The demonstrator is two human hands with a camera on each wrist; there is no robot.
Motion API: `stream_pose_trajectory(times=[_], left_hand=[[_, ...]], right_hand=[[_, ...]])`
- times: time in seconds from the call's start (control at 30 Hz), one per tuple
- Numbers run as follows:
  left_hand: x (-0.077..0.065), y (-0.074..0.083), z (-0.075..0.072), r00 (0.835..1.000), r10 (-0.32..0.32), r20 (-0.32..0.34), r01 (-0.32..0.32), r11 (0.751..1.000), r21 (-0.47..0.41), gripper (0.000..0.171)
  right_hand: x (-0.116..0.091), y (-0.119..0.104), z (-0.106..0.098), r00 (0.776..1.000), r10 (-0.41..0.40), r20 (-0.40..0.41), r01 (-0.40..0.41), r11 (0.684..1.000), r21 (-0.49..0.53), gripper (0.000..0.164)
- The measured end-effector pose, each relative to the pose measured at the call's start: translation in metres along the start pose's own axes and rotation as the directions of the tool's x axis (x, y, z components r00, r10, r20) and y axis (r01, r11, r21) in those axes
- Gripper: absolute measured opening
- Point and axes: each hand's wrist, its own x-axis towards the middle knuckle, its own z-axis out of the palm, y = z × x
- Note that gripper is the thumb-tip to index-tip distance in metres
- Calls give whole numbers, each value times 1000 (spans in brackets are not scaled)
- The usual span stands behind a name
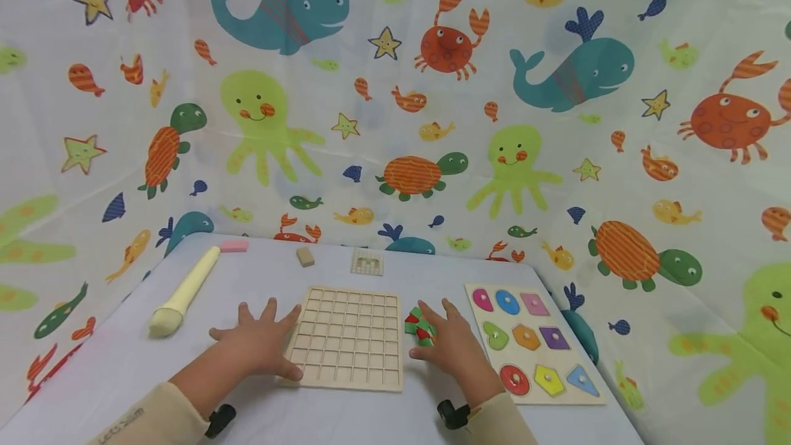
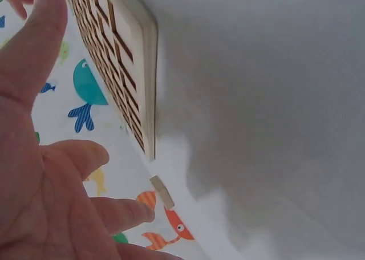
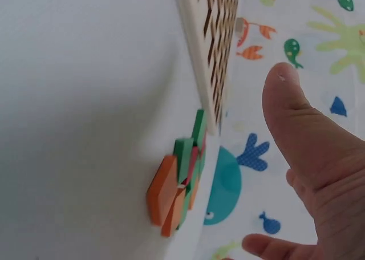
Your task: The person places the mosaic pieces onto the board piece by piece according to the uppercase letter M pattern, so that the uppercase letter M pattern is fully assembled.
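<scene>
A square wooden grid board (image 1: pixel 349 340) lies on the white table between both hands. My left hand (image 1: pixel 256 342), fingers spread, is at the board's left edge and overlaps its corner in the head view. Nothing shows in its palm in the left wrist view. On the other side, my right hand (image 1: pixel 454 345) hovers with spread fingers beside a small pile of green, red and orange tiles (image 1: pixel 421 327). The right wrist view shows these flat tiles (image 3: pixel 182 177) heaped near the board's edge, apart from the thumb (image 3: pixel 293 109).
A wooden shape puzzle (image 1: pixel 537 345) with colourful knobbed pieces lies at the right. Pale yellow club-shaped thing (image 1: pixel 185 294) and pink block (image 1: pixel 233 246) are at the left. Toward the back sit a small wooden block (image 1: pixel 305 257) and a small pale grid piece (image 1: pixel 367 261). A sea-animal curtain (image 1: pixel 395 115) surrounds the table.
</scene>
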Motion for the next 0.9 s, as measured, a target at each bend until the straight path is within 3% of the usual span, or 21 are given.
stream_pose_trajectory(times=[0.1, 0.33, 0.57, 0.73, 0.9], left_hand=[[2, 1, -1, 1000, -2, 11, 2, 1000, -20, 131], [5, -3, 5, 993, 96, 62, -91, 993, -73, 126], [8, -2, 13, 995, 74, 70, -69, 996, -61, 132], [7, 2, 9, 996, 44, 77, -40, 998, -54, 131], [10, 1, 12, 995, 34, 92, -27, 997, -72, 132]], right_hand=[[0, 4, -4, 999, 25, -24, -25, 1000, -13, 98], [0, 17, -11, 999, 45, -9, -44, 999, 20, 89], [13, 13, -13, 993, 101, 64, -105, 993, 58, 70], [35, -1, -11, 991, 75, 106, -81, 996, 45, 47], [58, -9, -5, 994, -6, 113, 8, 1000, -16, 28]])
